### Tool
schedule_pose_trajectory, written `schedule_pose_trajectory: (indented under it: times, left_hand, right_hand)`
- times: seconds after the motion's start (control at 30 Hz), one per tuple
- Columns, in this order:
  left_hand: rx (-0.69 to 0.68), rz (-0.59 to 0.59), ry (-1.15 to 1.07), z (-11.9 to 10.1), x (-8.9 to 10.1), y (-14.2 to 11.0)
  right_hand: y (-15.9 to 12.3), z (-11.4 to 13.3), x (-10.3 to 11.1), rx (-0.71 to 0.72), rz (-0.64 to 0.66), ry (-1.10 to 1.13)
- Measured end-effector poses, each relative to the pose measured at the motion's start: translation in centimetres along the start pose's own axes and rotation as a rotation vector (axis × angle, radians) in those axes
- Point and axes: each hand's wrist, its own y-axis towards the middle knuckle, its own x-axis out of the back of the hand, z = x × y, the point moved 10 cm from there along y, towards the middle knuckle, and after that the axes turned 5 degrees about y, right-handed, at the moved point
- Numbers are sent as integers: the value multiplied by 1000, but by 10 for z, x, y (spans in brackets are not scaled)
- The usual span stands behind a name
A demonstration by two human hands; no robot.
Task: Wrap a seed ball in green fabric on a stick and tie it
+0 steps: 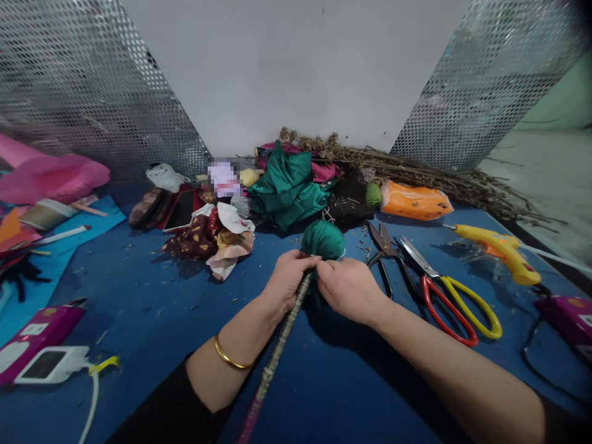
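Observation:
A round ball covered in green cloth (324,239) sits at the top end of a stick (276,354). The stick looks wrapped in pale cord, with a purple part toward the bottom of the view. My left hand (287,279) is closed round the stick just under the ball, its thumb against the gathered cloth. From the other side my right hand (349,288) pinches the gathered green cloth at the ball's base, its fingertips touching my left thumb. Some loose green cloth hangs below my right fingers. Whether thread lies between the fingertips is hidden.
Right of my hands lie dark shears (386,246), red-and-yellow-handled scissors (444,296) and a yellow glue gun (502,250). Behind are crumpled green fabric (289,188), an orange packet (416,200) and dry twigs (407,163). Fabric scraps (215,240) and a purple device (41,339) lie left.

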Motion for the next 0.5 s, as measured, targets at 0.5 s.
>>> schedule_pose_trajectory:
  times: [0.5]
  left_hand:
    - [-111,-25,83,-19,10,0]
  right_hand:
    - [-1,-10,2,-58,-67,65]
